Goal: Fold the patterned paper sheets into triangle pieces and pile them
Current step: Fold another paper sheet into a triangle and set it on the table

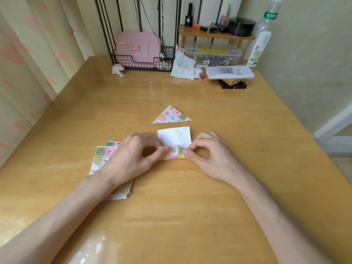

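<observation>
Mid-fold on one sheet (pixel 174 139) — white side up, lying on the wooden table (pixel 190 206) between both hands, near edge turned up so a patterned strip shows. Left hand (pixel 133 155) pinches the strip's left end, thumb and forefinger curled onto it; right hand (pixel 207 152) pinches the right end the same way. One finished triangle (pixel 172 116) sits just beyond the sheet, apart from it — looks like the start of the pile. Stack of unfolded patterned sheets (pixel 103 159) lies under the left wrist, partly hidden. To do this step well, likely: keep both pinches level so the folded edge runs straight, line the raised flap up with the existing crease lines visible on the white face, then press down from the middle outward. Risk is skew if one hand pulls ahead, or the left forearm dragging the stack. Exact fold geometry under the fingers can't be told.
</observation>
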